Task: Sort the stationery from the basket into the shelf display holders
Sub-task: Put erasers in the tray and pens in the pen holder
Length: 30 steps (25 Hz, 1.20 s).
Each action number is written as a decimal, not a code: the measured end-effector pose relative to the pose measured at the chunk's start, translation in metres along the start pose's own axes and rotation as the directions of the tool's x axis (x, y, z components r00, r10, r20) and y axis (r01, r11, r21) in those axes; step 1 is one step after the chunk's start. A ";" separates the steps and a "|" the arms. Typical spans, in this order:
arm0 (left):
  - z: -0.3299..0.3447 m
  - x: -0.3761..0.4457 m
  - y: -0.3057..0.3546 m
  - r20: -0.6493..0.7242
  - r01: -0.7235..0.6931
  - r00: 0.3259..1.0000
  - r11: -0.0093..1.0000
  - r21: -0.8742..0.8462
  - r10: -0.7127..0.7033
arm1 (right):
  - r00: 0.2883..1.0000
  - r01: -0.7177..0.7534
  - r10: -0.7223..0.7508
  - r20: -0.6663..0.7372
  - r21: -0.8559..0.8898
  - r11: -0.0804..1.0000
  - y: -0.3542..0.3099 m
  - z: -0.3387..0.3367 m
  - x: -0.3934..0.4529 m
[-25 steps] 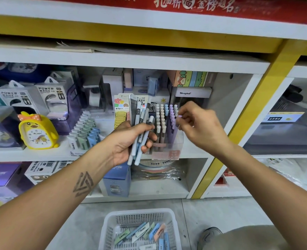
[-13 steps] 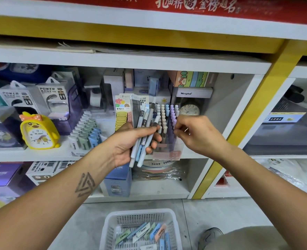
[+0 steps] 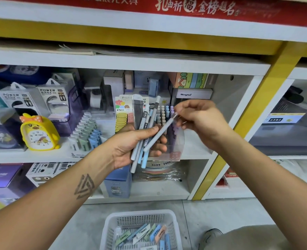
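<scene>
The left hand [image 3: 131,147] clutches a fan of pens [image 3: 145,134] in front of the clear holder [image 3: 174,141] on the shelf [image 3: 194,152] — a ready stock, kept close. The right hand [image 3: 201,121] pinches the top of one pale pen [image 3: 159,134], slanted out of the bunch, probably to slot it among the upright ones. The basket [image 3: 111,230] sits on the floor below, erasers [image 3: 149,233] inside.

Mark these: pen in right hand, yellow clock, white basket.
pen [image 3: 159,134], head view, mid-barrel
yellow clock [image 3: 39,137], head view, dial face
white basket [image 3: 140,219], head view, back wall mesh
</scene>
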<state>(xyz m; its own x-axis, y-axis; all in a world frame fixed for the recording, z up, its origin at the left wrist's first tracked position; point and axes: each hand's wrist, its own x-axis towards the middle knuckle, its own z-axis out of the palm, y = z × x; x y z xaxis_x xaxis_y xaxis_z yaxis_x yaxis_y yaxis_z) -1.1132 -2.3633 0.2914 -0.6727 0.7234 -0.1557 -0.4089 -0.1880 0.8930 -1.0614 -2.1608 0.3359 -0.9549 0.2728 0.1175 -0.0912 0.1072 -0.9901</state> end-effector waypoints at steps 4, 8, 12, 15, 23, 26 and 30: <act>-0.004 0.002 0.001 -0.096 -0.033 0.995 0.998 0.057 0.039 | 0.950 0.132 -0.205 -0.237 -0.290 0.948 0.000 -0.033 0.010; 0.001 0.005 -0.002 -0.051 0.033 0.998 0.999 0.008 -0.033 | 0.920 0.256 -0.385 -0.071 -0.635 0.729 0.014 -0.035 0.010; 0.007 0.005 -0.006 -0.028 0.077 0.997 0.997 -0.004 -0.077 | 0.917 0.313 -0.393 0.065 -0.729 0.609 0.030 -0.029 0.011; 0.005 0.006 -0.006 -0.046 0.063 0.997 0.998 0.003 -0.063 | 0.925 0.316 -0.363 0.111 -0.754 0.576 0.038 -0.027 0.011; 0.001 0.007 -0.007 -0.010 0.075 0.997 0.997 0.009 -0.075 | 0.920 0.352 -0.357 0.162 -0.742 0.570 0.038 -0.022 0.015; 0.000 0.007 -0.008 0.020 0.076 0.997 0.997 0.016 -0.076 | 0.932 0.296 -0.320 0.170 -0.868 0.399 0.037 -0.021 0.019; -0.001 0.007 -0.008 0.052 0.068 0.996 0.997 0.046 -0.070 | 0.980 0.160 -0.201 0.006 -0.626 0.763 0.021 -0.004 0.017</act>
<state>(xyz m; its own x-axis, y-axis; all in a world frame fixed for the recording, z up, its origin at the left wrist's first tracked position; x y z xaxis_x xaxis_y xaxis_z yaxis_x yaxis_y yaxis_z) -1.1152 -2.3574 0.2825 -0.6094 0.7683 -0.1957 -0.4248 -0.1081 0.8988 -1.0784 -2.1501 0.3172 -0.9186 0.2402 0.3138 -0.0458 0.7240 -0.6882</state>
